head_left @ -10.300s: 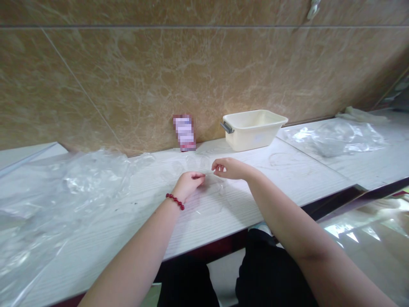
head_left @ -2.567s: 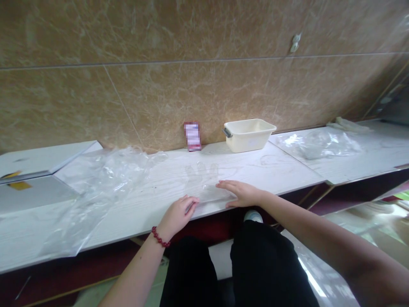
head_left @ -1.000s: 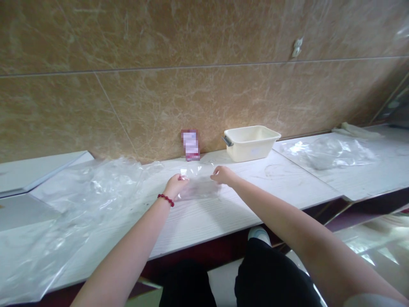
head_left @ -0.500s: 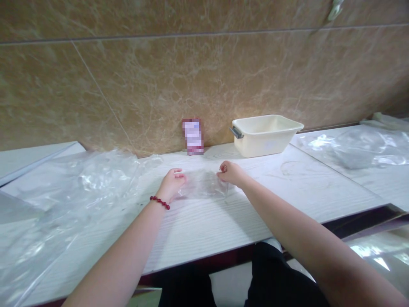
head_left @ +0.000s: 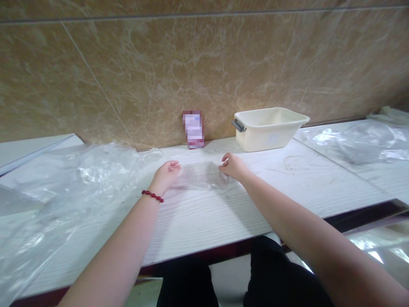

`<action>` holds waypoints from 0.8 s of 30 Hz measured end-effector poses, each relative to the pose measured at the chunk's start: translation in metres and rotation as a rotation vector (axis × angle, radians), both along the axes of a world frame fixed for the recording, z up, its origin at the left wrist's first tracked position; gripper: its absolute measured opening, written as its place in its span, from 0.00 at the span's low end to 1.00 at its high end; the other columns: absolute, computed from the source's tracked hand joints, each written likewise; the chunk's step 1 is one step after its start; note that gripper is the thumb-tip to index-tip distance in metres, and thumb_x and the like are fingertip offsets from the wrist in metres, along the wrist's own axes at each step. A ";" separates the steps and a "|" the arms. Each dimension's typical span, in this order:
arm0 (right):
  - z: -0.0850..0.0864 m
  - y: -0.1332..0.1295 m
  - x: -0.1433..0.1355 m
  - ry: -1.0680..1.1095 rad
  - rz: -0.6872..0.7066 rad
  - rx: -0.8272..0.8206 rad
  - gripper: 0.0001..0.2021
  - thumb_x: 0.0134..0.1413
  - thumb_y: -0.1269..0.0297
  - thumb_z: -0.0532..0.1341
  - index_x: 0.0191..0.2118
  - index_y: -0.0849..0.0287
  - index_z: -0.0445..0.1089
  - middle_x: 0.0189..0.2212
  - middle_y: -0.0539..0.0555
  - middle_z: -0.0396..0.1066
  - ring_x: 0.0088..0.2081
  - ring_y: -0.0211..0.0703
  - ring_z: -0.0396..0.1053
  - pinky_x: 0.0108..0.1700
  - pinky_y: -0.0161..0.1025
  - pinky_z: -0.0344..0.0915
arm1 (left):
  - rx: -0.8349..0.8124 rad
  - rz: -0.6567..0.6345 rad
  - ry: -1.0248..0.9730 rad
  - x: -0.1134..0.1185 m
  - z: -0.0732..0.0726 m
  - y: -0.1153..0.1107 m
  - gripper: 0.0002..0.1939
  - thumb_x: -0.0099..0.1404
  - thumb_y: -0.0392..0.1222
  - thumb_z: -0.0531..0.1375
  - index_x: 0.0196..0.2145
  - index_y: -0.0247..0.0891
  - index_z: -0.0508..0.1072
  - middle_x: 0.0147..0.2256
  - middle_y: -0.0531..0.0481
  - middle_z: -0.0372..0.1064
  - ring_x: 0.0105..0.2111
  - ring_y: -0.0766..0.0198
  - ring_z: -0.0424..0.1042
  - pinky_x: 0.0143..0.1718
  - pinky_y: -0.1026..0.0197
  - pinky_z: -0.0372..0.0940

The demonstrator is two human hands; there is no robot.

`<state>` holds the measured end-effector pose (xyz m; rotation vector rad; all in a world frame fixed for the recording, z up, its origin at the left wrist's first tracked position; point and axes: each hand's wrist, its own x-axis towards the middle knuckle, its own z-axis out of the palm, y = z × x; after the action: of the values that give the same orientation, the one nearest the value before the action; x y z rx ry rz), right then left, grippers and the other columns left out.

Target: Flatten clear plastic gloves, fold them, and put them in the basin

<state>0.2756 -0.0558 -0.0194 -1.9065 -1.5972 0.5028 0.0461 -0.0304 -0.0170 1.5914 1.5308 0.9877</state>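
A small clear plastic bag (head_left: 204,175) is stretched between my two hands, just over the white wood-grain table (head_left: 204,221). My left hand (head_left: 166,174) pinches its left edge; a red bead bracelet (head_left: 152,196) circles that wrist. At the opposite edge, thumb and fingers of my right hand (head_left: 234,166) are closed on the plastic. The bag is see-through, and I make out nothing inside it.
A cream plastic bin (head_left: 270,132) with a grey handle stands at the back right. Behind the bag, a phone-like object (head_left: 194,130) with a blurred face leans on the tiled wall. Loose clear plastic bags (head_left: 105,175) spread across the left; more plastic (head_left: 361,138) lies far right.
My hands have moved slightly apart, the left one shifting left, and the bag between them is spread a little wider. The camera view has tilted slightly downward.
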 end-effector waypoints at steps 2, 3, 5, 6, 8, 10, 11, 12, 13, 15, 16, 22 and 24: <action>-0.002 0.001 0.000 0.000 0.009 0.011 0.12 0.35 0.70 0.58 0.32 0.59 0.59 0.22 0.47 0.66 0.23 0.31 0.62 0.25 0.28 0.54 | -0.083 -0.045 0.084 -0.007 0.009 -0.008 0.23 0.48 0.50 0.57 0.40 0.34 0.65 0.31 0.47 0.66 0.29 0.65 0.65 0.24 0.66 0.57; -0.003 0.001 0.000 -0.002 0.014 0.017 0.12 0.35 0.70 0.58 0.32 0.59 0.59 0.22 0.47 0.67 0.23 0.31 0.62 0.26 0.28 0.54 | -0.149 -0.095 0.091 -0.009 0.013 -0.012 0.26 0.46 0.51 0.58 0.41 0.34 0.64 0.29 0.48 0.66 0.27 0.66 0.65 0.22 0.67 0.56; -0.004 0.001 0.000 -0.007 0.022 0.025 0.12 0.36 0.70 0.59 0.32 0.59 0.60 0.23 0.47 0.67 0.23 0.31 0.62 0.26 0.28 0.54 | -0.271 -0.187 0.069 -0.011 0.019 -0.019 0.29 0.44 0.51 0.60 0.43 0.35 0.62 0.26 0.50 0.66 0.23 0.69 0.63 0.19 0.69 0.52; -0.004 0.001 0.000 -0.010 0.023 0.026 0.12 0.36 0.69 0.59 0.32 0.59 0.60 0.23 0.47 0.67 0.24 0.31 0.62 0.26 0.28 0.54 | -0.312 -0.217 0.054 -0.011 0.021 -0.021 0.29 0.44 0.50 0.60 0.43 0.36 0.61 0.26 0.51 0.66 0.22 0.70 0.62 0.18 0.69 0.51; -0.004 0.001 0.000 -0.015 0.021 0.022 0.12 0.36 0.69 0.59 0.32 0.59 0.60 0.24 0.47 0.67 0.24 0.31 0.62 0.27 0.28 0.54 | -0.356 -0.235 0.039 -0.010 0.022 -0.024 0.29 0.43 0.48 0.61 0.43 0.37 0.61 0.26 0.51 0.66 0.21 0.71 0.61 0.17 0.70 0.49; -0.003 0.001 0.000 -0.028 0.014 0.025 0.12 0.36 0.68 0.59 0.32 0.59 0.60 0.24 0.47 0.66 0.25 0.32 0.62 0.27 0.28 0.54 | -0.369 -0.227 0.043 -0.008 0.021 -0.024 0.28 0.43 0.46 0.61 0.43 0.37 0.60 0.27 0.51 0.67 0.21 0.72 0.61 0.16 0.70 0.48; -0.003 0.000 0.000 -0.037 0.011 0.029 0.12 0.36 0.68 0.59 0.32 0.59 0.60 0.24 0.47 0.66 0.25 0.32 0.63 0.27 0.28 0.54 | -0.370 -0.218 0.050 -0.008 0.020 -0.024 0.28 0.43 0.45 0.61 0.43 0.37 0.60 0.27 0.50 0.67 0.21 0.71 0.61 0.16 0.70 0.48; -0.002 0.000 0.000 -0.045 0.010 0.031 0.11 0.36 0.68 0.60 0.32 0.59 0.61 0.24 0.47 0.66 0.26 0.32 0.63 0.27 0.28 0.54 | -0.369 -0.206 0.057 -0.008 0.019 -0.023 0.28 0.43 0.44 0.61 0.43 0.37 0.60 0.27 0.50 0.67 0.21 0.71 0.62 0.16 0.70 0.49; -0.002 0.000 0.000 -0.051 0.009 0.034 0.12 0.36 0.68 0.60 0.32 0.59 0.61 0.24 0.47 0.66 0.26 0.33 0.63 0.27 0.28 0.54 | -0.368 -0.192 0.064 -0.008 0.018 -0.023 0.28 0.43 0.43 0.61 0.43 0.36 0.60 0.27 0.49 0.67 0.21 0.70 0.62 0.16 0.70 0.49; 0.000 -0.001 -0.001 -0.052 0.011 0.029 0.12 0.36 0.68 0.60 0.32 0.59 0.61 0.24 0.47 0.66 0.27 0.33 0.63 0.27 0.28 0.54 | -0.365 -0.164 0.077 -0.008 0.017 -0.023 0.27 0.44 0.42 0.61 0.43 0.35 0.60 0.26 0.49 0.68 0.20 0.70 0.63 0.16 0.70 0.50; 0.000 -0.001 -0.001 -0.049 0.012 0.024 0.12 0.36 0.68 0.60 0.32 0.59 0.61 0.24 0.47 0.66 0.26 0.33 0.63 0.27 0.28 0.54 | -0.365 -0.157 0.088 -0.008 0.017 -0.023 0.27 0.44 0.41 0.61 0.43 0.35 0.60 0.24 0.50 0.68 0.19 0.70 0.63 0.16 0.70 0.50; 0.000 -0.001 0.000 -0.035 0.022 0.007 0.13 0.37 0.67 0.60 0.33 0.59 0.61 0.23 0.47 0.67 0.24 0.32 0.62 0.27 0.28 0.55 | -0.375 -0.152 0.179 -0.008 0.014 -0.024 0.24 0.43 0.36 0.59 0.41 0.35 0.61 0.17 0.55 0.65 0.15 0.70 0.60 0.15 0.69 0.50; 0.000 -0.001 0.000 -0.035 0.025 0.003 0.13 0.37 0.67 0.60 0.34 0.59 0.61 0.24 0.48 0.67 0.24 0.31 0.62 0.27 0.28 0.55 | -0.371 -0.152 0.190 -0.008 0.013 -0.023 0.22 0.42 0.35 0.59 0.38 0.35 0.62 0.17 0.54 0.65 0.15 0.70 0.60 0.15 0.69 0.50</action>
<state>0.2755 -0.0565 -0.0197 -1.9055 -1.6450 0.4793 0.0381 -0.0533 -0.0045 1.5361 1.5827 0.4462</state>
